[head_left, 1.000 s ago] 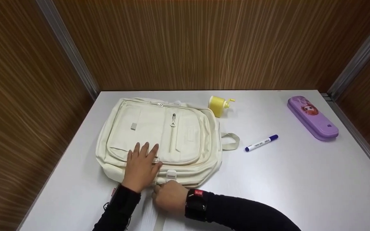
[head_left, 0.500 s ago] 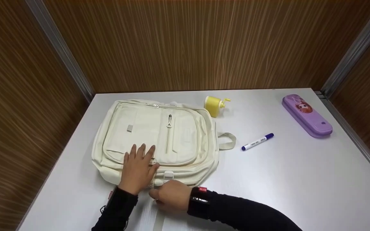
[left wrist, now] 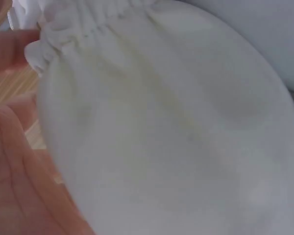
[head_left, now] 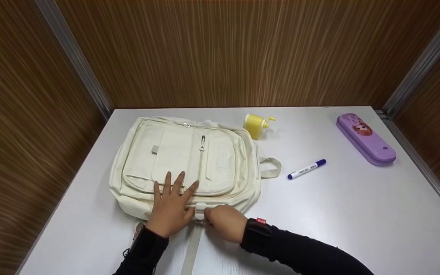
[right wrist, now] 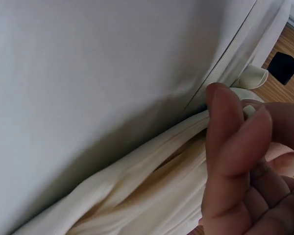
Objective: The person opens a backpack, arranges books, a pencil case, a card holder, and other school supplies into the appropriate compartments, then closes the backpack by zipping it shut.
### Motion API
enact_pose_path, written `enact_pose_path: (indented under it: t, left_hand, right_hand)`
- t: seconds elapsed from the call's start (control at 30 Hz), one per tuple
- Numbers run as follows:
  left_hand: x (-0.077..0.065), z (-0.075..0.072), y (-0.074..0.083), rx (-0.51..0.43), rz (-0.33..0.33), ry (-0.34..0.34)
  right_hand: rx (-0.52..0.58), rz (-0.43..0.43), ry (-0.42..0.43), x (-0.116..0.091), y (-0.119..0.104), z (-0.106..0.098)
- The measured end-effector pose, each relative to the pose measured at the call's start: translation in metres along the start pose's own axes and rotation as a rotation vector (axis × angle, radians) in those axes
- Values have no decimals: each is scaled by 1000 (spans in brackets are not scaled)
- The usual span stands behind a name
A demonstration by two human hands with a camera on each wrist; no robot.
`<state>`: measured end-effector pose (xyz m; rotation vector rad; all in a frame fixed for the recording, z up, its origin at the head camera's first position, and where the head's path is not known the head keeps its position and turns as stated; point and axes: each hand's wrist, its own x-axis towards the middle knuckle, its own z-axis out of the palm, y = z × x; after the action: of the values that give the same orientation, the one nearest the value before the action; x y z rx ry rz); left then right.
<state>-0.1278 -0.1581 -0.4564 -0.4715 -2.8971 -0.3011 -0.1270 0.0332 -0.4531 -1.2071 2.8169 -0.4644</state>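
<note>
A cream backpack (head_left: 174, 152) lies flat on its back, front pockets up. My left hand (head_left: 170, 210) rests spread on its near side, fingers straight over the front pocket's lower edge and thumb beside the white buckle (head_left: 201, 208). Against the buckle's right edge, my right hand (head_left: 227, 223) has curled fingers and pinches a small pale tab (right wrist: 249, 111), mostly hidden by the fingertips. The right wrist view shows the backpack's folded edge (right wrist: 132, 186) below the hand. In the left wrist view, a gathered side pocket (left wrist: 152, 132) fills most of the picture.
A yellow pencil sharpener (head_left: 253, 126) with a crank stands behind the backpack's right end. A white marker with blue ends (head_left: 307, 169) and a purple pencil case (head_left: 366, 139) lie to the right. A pale strap (head_left: 192, 250) trails toward me. Wood-grain panels (head_left: 220, 53) surround the white table.
My right hand has moved right and slightly away from me, from left of the buckle to its right edge. The left hand has slid a little right. The backpack stays in place.
</note>
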Motion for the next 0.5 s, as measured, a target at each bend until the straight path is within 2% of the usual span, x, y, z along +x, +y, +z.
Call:
enact_pose_path:
  t: [0.2, 0.33, 0.5]
  left_hand:
    - [-1, 4, -4, 15, -3, -5]
    - [-2, 9, -7, 49, 11, 24]
    - [-6, 13, -11, 72, 29, 68]
  right_hand:
    - [14, 33, 19, -4, 8, -5]
    - [29, 36, 49, -9, 17, -9]
    - [88, 42, 76, -22, 39, -20]
